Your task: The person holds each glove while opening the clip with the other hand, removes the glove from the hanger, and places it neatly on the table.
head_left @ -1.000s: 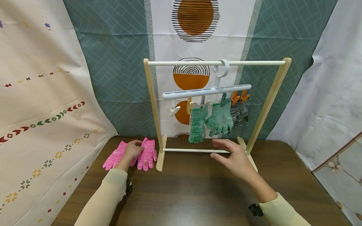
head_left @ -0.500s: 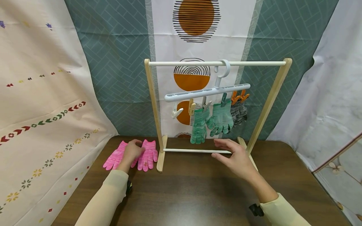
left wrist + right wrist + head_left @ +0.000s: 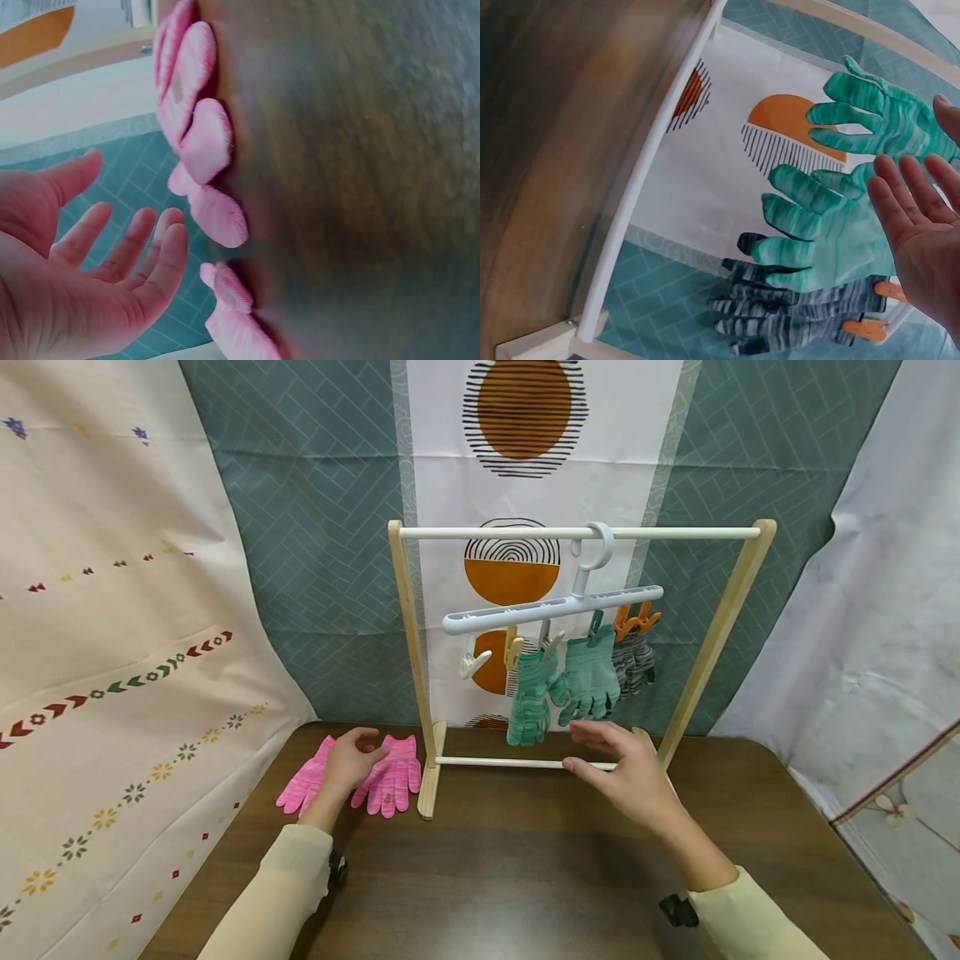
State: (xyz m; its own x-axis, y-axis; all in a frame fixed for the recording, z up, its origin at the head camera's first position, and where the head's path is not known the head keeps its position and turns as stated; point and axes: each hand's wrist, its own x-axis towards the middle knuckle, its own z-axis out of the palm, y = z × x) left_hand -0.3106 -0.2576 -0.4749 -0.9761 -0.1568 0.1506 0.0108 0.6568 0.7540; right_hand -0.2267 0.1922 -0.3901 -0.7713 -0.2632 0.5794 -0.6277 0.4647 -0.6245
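Observation:
Two pink knit gloves, a left one point(image 3: 303, 785) and a right one point(image 3: 397, 781), lie flat on the table. My left hand point(image 3: 348, 768) hovers over them with loosely bent fingers, holding nothing; in the left wrist view it is apart from the gloves. My right hand point(image 3: 630, 772) is raised before the rack's lower bar, thumb and fingers spread around air. Behind it, green gloves point(image 3: 588, 681) and black-grey gloves point(image 3: 636, 662) hang by clips from a pale hanger point(image 3: 555, 607). The right wrist view shows its fingers near the green gloves point(image 3: 847, 240), apparently without gripping.
A wooden rack with a white top rod point(image 3: 487, 533) carries the hanger. A white clip point(image 3: 474, 662) and a yellow clip point(image 3: 513, 648) hang bare at its left end. The rack's left foot point(image 3: 431, 777) stands beside the pink gloves. Patterned cloths enclose the table.
My left hand has drawn slightly left and up from the right pink glove, uncovering more of it. The hanger has turned a little. My right hand stays nearly still.

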